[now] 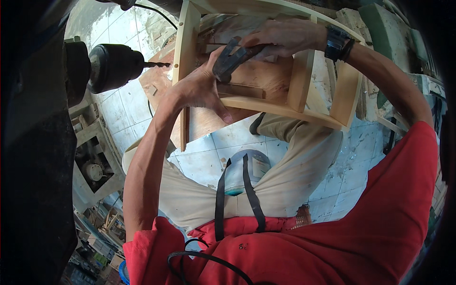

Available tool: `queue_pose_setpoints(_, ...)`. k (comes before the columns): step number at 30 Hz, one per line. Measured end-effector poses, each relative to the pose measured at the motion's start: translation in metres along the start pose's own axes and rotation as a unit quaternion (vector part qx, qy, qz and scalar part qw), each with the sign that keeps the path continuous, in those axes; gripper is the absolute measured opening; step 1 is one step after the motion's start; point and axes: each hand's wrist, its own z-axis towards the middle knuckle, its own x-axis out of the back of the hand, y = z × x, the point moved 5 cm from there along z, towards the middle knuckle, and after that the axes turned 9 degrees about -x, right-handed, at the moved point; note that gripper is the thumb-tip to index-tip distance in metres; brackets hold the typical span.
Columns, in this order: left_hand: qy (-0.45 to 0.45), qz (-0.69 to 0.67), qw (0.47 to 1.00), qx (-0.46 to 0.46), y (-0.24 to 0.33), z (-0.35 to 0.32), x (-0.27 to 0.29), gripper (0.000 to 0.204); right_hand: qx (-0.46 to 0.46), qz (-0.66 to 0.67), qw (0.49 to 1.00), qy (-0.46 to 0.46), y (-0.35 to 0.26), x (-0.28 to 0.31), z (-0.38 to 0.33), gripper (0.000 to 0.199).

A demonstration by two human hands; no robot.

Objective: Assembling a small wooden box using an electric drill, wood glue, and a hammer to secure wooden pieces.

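A pale wooden frame [298, 80] with long rails and crosspieces fills the upper middle, above my knees. My left hand [199, 90] grips its left end, thumb stretched over the inner side of the lower rail; the fingertips are partly hidden behind a hammer. That dark claw hammer [229, 61] is in my right hand [287, 38], which is closed round the handle. The hammer's head is inside the left part of the frame, right beside my left fingers. I cannot tell whether it touches the wood.
A drill chuck with a bit [116, 66] points at the frame's left end board, close to it. Below the frame, a bucket [247, 168] stands on the tiled floor between my legs. A reddish wooden board [266, 78] shows behind the frame. Wood scraps [102, 228] lie at lower left.
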Motion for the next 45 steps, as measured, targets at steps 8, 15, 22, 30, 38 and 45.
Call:
queue_pose_setpoints(8,0.007,-0.007,0.999,0.044,-0.008,0.000,0.000,0.144,0.103,-0.055,0.992,-0.056,-0.002,-0.019,0.008,0.034)
queue_pose_setpoints(15,0.014,0.006,1.000,0.023,-0.004,-0.001,0.001,0.143,0.076,0.003,0.997,-0.030,-0.003,-0.011,0.010,0.032)
queue_pose_setpoints(22,0.030,0.023,0.999,0.013,-0.006,-0.001,0.001,0.142,0.118,-0.019,0.993,-0.021,0.000,-0.018,0.008,0.031)
queue_pose_setpoints(30,0.029,0.019,0.999,-0.002,0.002,-0.001,0.002,0.144,0.120,-0.021,0.992,-0.010,-0.005,-0.017,0.009,0.027)
queue_pose_setpoints(38,0.016,0.020,1.000,0.015,0.001,-0.001,0.000,0.143,0.105,-0.080,0.990,-0.049,0.001,-0.021,0.009,0.027)
queue_pose_setpoints(45,0.016,0.018,1.000,0.012,-0.001,0.000,0.002,0.145,0.142,-0.031,0.989,0.019,-0.004,-0.014,0.008,0.027)
